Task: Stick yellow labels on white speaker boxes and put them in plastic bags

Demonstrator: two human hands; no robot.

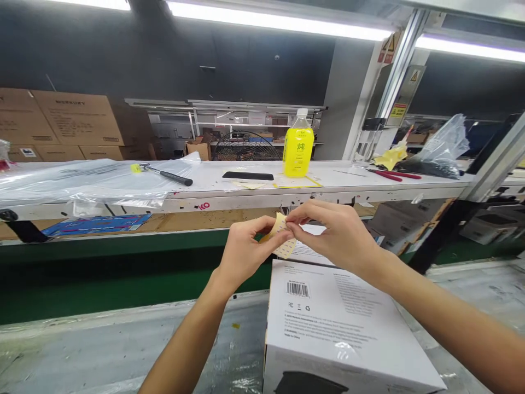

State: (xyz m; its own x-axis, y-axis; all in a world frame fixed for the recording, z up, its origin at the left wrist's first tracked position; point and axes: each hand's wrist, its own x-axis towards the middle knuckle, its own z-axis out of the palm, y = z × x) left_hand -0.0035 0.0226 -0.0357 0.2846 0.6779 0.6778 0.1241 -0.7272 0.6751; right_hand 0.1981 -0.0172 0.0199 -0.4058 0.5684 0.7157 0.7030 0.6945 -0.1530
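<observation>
We hold a small piece of yellow paper [286, 250] up in front of us, above the white box [311, 312]. Our left hand [246, 246] pinches it between thumb and finger, and the paper bends a little and hangs down past the thumb. Our right hand [336, 232] has its thumb and fingers pinched at the paper's right edge, so our two hands almost meet. The paper has rows of tiny marks on it (they are too small for us to read). The white box sits below our hands, with a barcode and lots of small words on top. Just behind it we see another white box [312, 244], partly hidden by our right hand. Past our hands is a long white bench [241, 191]. On it stands a bottle [298, 150] of bright yellow drink or liquid, with a white cap. To the left of the bottle we see a flat black thing [248, 175], then a hammer [170, 176] by a clear plastic sheet [86, 178]. To the right are red handles [388, 175] of a tool, near a clear bag [445, 148].
</observation>
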